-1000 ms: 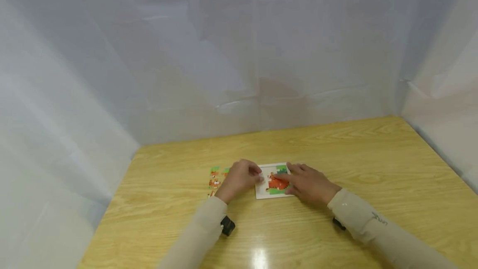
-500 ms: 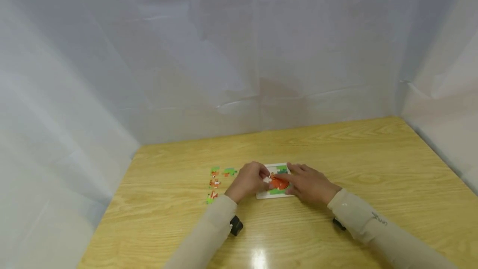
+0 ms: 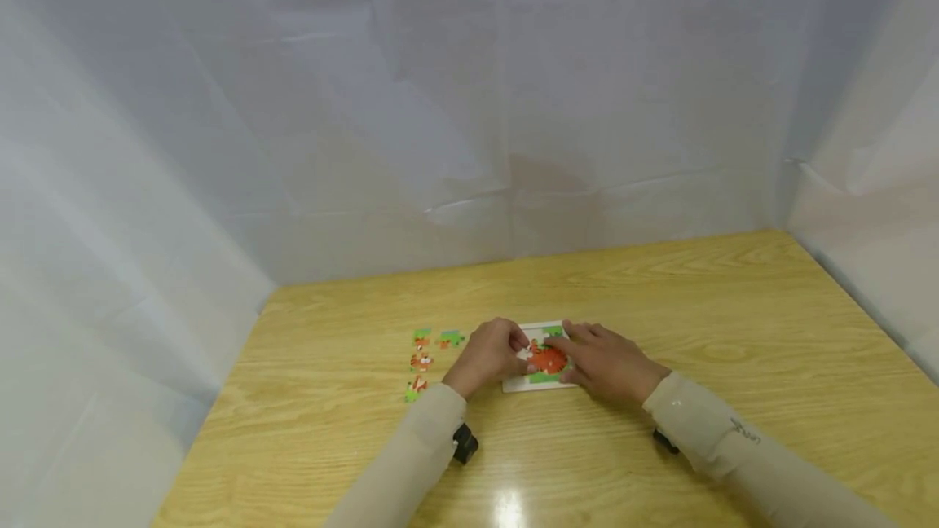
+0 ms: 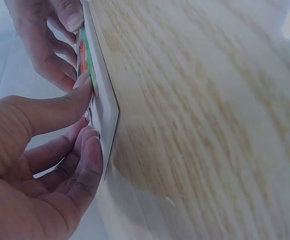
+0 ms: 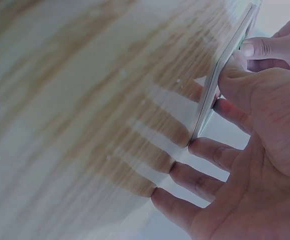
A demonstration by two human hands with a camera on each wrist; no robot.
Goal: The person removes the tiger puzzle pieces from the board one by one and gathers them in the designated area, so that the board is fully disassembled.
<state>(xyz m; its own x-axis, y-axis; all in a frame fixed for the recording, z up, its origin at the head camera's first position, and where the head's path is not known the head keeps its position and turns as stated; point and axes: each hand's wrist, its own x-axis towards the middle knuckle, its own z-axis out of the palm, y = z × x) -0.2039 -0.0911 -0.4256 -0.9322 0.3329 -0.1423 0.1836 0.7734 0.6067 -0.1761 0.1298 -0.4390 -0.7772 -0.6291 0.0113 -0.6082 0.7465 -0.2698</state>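
Note:
A white puzzle tray [image 3: 517,384] lies on the table, its right part filled with joined pieces of an orange striped animal on green [image 3: 548,360]. My left hand [image 3: 490,355] is over the tray's left part, thumb and curled fingers pinching a small puzzle piece that they mostly hide. In the left wrist view, the left thumb [image 4: 60,111] reaches the edge of the joined pieces. My right hand [image 3: 612,361] spans the tray's right end with fingers spread, index finger over the picture. In the right wrist view, its thumb [image 5: 232,82] is at the tray edge and other fingertips touch the table.
Several loose puzzle pieces lie left of the left hand: a green and orange one [image 3: 450,338], one with the animal's face [image 3: 421,361] and one nearer me [image 3: 416,388]. Pale sheeting [image 3: 411,145] stands behind the wooden table [image 3: 660,292].
The left hand has moved right over the tray, uncovering loose pieces behind it, then stays nearly still. The right index finger has shifted slightly on the picture; the right hand otherwise keeps its place.

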